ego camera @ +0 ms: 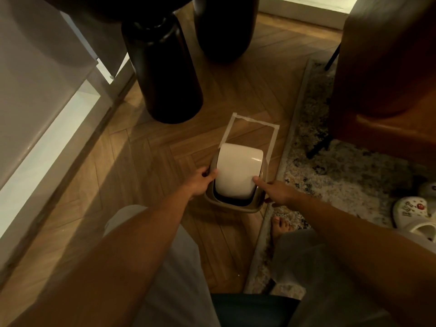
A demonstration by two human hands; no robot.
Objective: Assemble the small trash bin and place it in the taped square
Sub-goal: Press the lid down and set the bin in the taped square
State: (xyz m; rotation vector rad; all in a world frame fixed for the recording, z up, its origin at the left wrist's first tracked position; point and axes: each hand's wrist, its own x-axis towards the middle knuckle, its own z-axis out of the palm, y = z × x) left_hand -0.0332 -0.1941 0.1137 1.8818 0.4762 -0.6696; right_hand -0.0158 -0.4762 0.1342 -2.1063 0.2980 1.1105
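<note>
A small beige trash bin [232, 206] stands on the wooden floor, carrying a white swing lid [237, 171] tilted in its frame. It covers the near edge of the taped square [250, 128], whose far part lies bare. My left hand [200, 182] grips the bin's left rim, thumb touching the lid. My right hand [276, 191] holds the right rim, thumb pressed on the lid's near right corner. The bin's body below the rim is hidden.
A tall black vase [165, 74] stands just behind and left of the tape, a second dark round vessel [224, 29] further back. A patterned rug [330, 175] borders the right, with a brown armchair [387, 67] and white clogs [415, 215] on it. A white cabinet [42, 90] runs along the left.
</note>
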